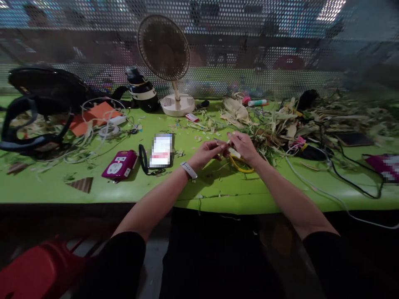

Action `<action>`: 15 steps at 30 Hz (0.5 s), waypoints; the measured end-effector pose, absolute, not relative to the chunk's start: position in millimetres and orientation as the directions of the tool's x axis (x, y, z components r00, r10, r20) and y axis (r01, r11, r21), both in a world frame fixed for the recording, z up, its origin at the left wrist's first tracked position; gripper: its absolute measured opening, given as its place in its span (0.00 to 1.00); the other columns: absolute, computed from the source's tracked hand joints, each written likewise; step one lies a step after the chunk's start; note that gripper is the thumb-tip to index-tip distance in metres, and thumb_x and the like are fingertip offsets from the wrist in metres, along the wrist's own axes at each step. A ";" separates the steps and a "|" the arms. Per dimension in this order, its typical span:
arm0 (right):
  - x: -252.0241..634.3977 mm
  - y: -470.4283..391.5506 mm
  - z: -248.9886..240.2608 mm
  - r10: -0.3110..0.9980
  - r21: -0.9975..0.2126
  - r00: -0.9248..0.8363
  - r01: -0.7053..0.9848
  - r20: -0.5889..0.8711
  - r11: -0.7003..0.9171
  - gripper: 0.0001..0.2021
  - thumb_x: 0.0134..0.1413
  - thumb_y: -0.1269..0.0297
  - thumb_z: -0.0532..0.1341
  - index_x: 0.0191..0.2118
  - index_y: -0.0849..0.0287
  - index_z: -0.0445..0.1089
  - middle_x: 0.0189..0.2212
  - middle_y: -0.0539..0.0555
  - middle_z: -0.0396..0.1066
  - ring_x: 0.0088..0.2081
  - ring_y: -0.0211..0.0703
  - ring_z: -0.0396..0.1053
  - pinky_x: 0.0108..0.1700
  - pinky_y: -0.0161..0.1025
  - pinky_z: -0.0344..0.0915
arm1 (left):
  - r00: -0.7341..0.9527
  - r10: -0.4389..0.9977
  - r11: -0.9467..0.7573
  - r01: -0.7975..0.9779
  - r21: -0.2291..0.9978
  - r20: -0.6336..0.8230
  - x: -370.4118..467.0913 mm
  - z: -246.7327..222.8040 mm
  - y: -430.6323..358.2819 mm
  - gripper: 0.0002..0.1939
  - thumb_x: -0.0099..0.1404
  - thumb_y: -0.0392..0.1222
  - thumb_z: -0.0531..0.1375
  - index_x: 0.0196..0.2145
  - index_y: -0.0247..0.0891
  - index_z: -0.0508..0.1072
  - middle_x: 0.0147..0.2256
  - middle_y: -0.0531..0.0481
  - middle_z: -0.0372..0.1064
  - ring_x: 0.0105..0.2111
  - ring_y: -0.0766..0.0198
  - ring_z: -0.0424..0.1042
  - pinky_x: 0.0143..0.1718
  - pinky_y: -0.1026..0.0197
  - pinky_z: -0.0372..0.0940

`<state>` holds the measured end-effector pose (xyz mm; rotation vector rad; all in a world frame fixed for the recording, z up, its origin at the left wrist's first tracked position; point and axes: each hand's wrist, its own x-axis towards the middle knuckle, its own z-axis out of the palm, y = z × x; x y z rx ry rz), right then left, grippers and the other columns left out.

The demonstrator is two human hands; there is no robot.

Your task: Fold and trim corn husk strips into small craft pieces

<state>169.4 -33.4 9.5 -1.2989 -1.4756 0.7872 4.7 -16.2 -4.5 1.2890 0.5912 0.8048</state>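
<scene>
Two hands meet in the head view: your left hand (pixel 209 151) has its fingertips pinched nearly together, though whether they grip anything you cannot tell; your right hand (pixel 244 145) looks curled closed around a pale strip (pixel 234 153). That strip lies between your hands, above the green tabletop (pixel 215 202). It could slip if your pinch loosens, or snag on the yellow loop (pixel 242 169) just beside it. Its long axis slants from your left fingertips down toward your right wrist; which end is its front is unclear.
</scene>
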 end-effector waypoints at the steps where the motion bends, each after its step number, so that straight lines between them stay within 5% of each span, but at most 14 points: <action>1: 170.9 -33.8 11.0 0.966 -0.922 0.048 0.313 0.253 0.226 0.21 0.56 0.46 0.57 0.20 0.56 0.58 0.16 0.45 0.54 0.21 0.34 0.52 0.27 0.36 0.51 | 0.599 0.799 0.103 -0.231 0.967 0.058 5.2 -4.6 -16.2 0.25 0.49 0.57 0.71 0.37 0.35 0.76 0.29 0.50 0.75 0.28 0.68 0.74 0.26 0.68 0.63; 15: 175.6 -39.2 15.7 0.879 -0.749 0.062 0.553 0.473 0.365 0.17 0.59 0.51 0.58 0.24 0.55 0.60 0.20 0.46 0.56 0.24 0.37 0.55 0.31 0.38 0.57 | 0.558 0.824 -0.004 -0.168 0.986 0.098 4.5 -5.6 -14.3 0.28 0.51 0.60 0.69 0.39 0.36 0.71 0.36 0.47 0.76 0.29 0.65 0.78 0.22 0.69 0.66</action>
